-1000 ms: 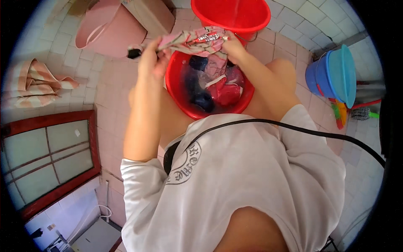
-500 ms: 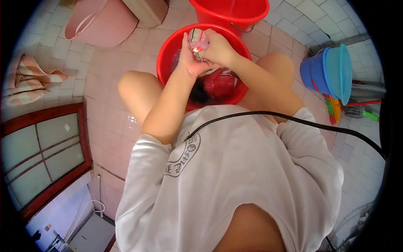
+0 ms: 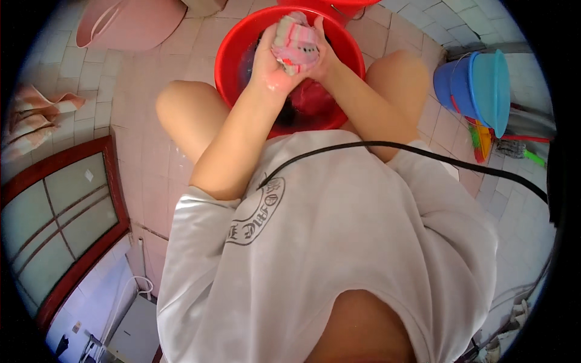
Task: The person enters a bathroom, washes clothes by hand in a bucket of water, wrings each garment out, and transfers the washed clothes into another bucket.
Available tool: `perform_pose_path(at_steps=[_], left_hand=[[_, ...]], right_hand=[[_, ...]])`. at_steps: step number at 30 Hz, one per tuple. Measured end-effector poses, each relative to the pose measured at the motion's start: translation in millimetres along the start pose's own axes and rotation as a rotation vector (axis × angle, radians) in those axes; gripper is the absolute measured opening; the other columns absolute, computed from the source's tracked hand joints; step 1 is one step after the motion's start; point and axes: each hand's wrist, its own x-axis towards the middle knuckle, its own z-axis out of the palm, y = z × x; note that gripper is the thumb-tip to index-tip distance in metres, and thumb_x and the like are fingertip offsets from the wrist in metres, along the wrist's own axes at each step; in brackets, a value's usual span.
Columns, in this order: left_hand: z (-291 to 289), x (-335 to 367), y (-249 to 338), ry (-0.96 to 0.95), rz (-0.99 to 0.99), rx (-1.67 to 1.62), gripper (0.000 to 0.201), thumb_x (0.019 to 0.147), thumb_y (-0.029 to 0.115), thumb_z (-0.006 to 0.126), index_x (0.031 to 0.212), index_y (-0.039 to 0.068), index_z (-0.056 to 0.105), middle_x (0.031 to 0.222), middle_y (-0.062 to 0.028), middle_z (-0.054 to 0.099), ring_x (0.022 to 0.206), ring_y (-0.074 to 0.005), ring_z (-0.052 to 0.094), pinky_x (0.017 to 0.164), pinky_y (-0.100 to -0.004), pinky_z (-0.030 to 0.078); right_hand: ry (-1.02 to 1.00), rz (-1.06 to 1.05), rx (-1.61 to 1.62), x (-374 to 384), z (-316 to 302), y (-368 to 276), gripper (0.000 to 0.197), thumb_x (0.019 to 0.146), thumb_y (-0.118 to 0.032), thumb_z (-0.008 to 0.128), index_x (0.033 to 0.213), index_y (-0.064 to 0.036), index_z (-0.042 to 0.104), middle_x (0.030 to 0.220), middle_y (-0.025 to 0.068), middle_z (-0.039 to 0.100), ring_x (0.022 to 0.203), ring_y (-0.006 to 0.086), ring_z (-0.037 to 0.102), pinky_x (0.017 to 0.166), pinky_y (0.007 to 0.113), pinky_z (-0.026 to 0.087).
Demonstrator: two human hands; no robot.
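Note:
A wet bundle of striped cloth (image 3: 295, 45), pink, white and grey with a spot of bright red, is bunched between my hands above a red basin (image 3: 223, 63). My left hand (image 3: 267, 65) cups its left side, and my right hand (image 3: 325, 59) presses from the right with the thumb up. Their heels come together under the bundle, and the cloth hides some of the fingers. Below, in the basin, lie a soaked dark red cloth (image 3: 313, 100) and something black (image 3: 290, 115), partly covered by my wrists.
Another red bucket (image 3: 348, 11) stands just beyond the basin. A pink tub (image 3: 136, 27) is at the far left, and blue buckets (image 3: 457, 85) stand at the right by a brush (image 3: 511, 148). A black cable (image 3: 423, 154) crosses over my shirt. My knees flank the basin.
The bundle, earlier tucked under my right hand, now shows more fully between both hands. My right hand has drawn back to its right side. The whole view has shifted, with the basin higher.

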Motion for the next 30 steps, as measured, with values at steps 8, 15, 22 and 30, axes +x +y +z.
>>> perform_pose_path(at_steps=[8,15,22,30], left_hand=[[-22,-36,28,0.420,-0.278,0.615,0.025,0.079,0.019,0.062,0.099,0.004,0.058,0.085,-0.0087,0.062,0.073,-0.0222,0.062,0.063,-0.0351,0.052],[-68,-12,17,0.621,0.146,2.258,0.070,0.048,0.031,0.083,0.097,-0.008,0.053,0.089,-0.0171,0.061,0.079,-0.0240,0.062,0.068,-0.0319,0.050],[-77,-5,49,0.115,-0.214,0.933,0.031,0.078,0.028,0.058,0.097,0.003,0.053,0.088,-0.0156,0.059,0.077,-0.0221,0.060,0.061,-0.0323,0.049],[-10,-27,34,-0.023,-0.314,-0.385,0.038,0.076,0.030,0.059,0.098,0.001,0.048,0.087,-0.0115,0.047,0.070,-0.0187,0.049,0.063,-0.0269,0.043]], right_hand=[[0.143,0.549,0.011,56,-12,15,0.035,0.081,-0.029,0.061,0.105,-0.0040,0.056,0.092,0.0082,0.063,0.082,0.0183,0.060,0.076,0.031,0.048],[0.046,0.622,-1.866,96,-16,38,0.062,0.061,-0.025,0.071,0.118,-0.0115,0.052,0.113,0.0056,0.056,0.105,0.0211,0.052,0.090,0.031,0.042],[0.182,0.750,-1.301,96,35,-4,0.057,0.078,-0.055,0.053,0.107,-0.0060,0.057,0.104,0.0105,0.058,0.099,0.0201,0.055,0.087,0.035,0.043],[0.168,0.792,0.774,-11,22,-4,0.082,0.068,-0.072,0.051,0.115,-0.0057,0.044,0.125,0.0111,0.042,0.121,0.0272,0.035,0.097,0.052,0.030]])
